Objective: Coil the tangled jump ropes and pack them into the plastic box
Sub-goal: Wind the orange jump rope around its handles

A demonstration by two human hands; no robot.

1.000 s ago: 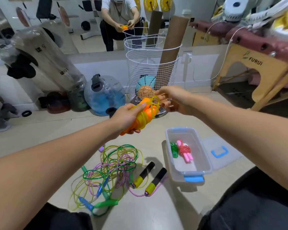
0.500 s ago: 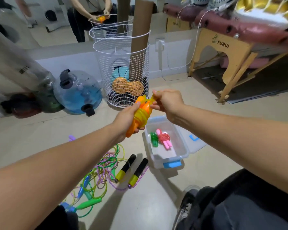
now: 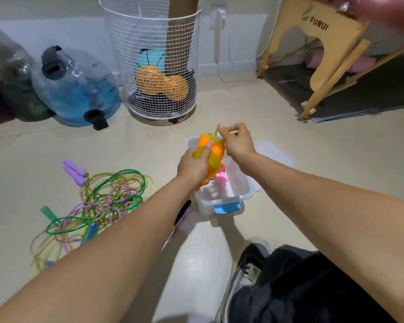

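orange handles [image 3: 203, 140] wrapped in yellow cord [image 3: 214, 159]; clear plastic box [image 3: 240, 190] with a blue latch [image 3: 227, 209]; pink rope bundle [image 3: 221, 177]; purple handles [image 3: 75, 171]; white mesh basket [image 3: 149, 43].

plastic box [image 3: 222, 201]: contents half hidden by hands | black-handled rope [image 3: 183, 212]: mostly behind left forearm

We looked down at both arms reaching over pale floor. Left hand [image 3: 193, 166] gripped orange-handled jump rope [image 3: 214, 151], yellow cord wound around handles. Right hand [image 3: 237, 142] pinched loop of that cord above bundle. Directly beneath sat clear plastic box [image 3: 222, 194] with blue latch, pink rope bundle [image 3: 221, 177] inside. Left of box lay tangled ropes [image 3: 98, 206], green, yellow, pink, purple handles [image 3: 74, 171] at edge. White wire basket [image 3: 159, 64] stood behind, blue water jug [image 3: 77, 89] beside it.
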